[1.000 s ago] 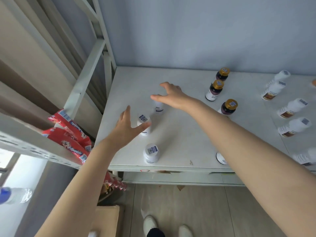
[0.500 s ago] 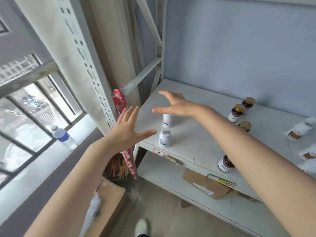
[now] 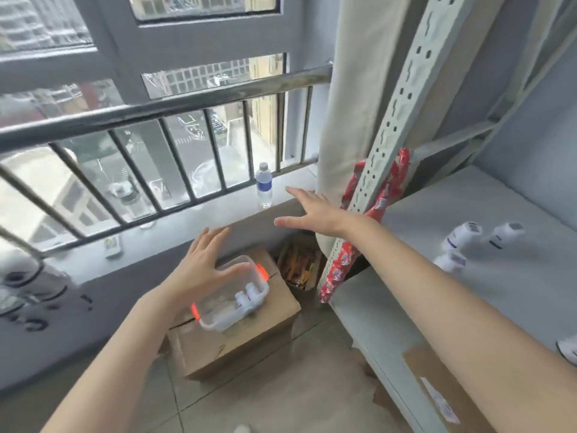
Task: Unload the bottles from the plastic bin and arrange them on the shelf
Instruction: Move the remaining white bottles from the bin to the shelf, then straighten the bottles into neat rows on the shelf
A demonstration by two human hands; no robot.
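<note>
While both arms stretched forward, neither hand held anything. The left hand point(image 3: 199, 273) hung released, fingers straight and spread, thumb out toward three o'clock; it lay in front of the far-left part of the plastic bin point(image 3: 224, 320) (whether it touched the rim could not be told). The right hand point(image 3: 315, 214) sat at one o'clock from the left, also released, its fingers straight and pointing toward ten o'clock.

The bin, clear with orange latches, rested on a cardboard box point(image 3: 237, 348) on the floor, just below the middle of the view. Inside it, at its three o'clock end, stood two white bottles point(image 3: 249, 296) side by side.

The shelf point(image 3: 499, 307) filled the view from two to five o'clock. On it, at three o'clock from the right hand, were three more white shelf bottles point(image 3: 462, 235) — blurred, close together.

Red snack packets point(image 3: 374, 207) hung against the perforated shelf post point(image 3: 402, 98), just beside the right wrist. A water bottle point(image 3: 263, 185) stood upright on the windowsill point(image 3: 175, 226), at ten o'clock from the right hand and apart from it.
</note>
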